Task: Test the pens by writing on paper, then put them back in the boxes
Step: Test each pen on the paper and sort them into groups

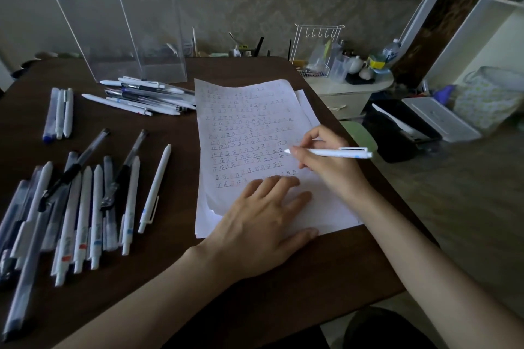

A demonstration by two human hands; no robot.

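While our right hand (326,160) pinches a white plastic click pen (337,152), tip on the written white paper sheets (249,121), our left hand (261,221) presses them flat, fingers straight.
Fingers hide the pen's middle; dim light blurs the marks. Leftward, loose pens (85,206) lie on the dark brown table (170,277), some cut off, near clear plastic boxes (122,22).

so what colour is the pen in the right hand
The pen is white, seen best in the head view.
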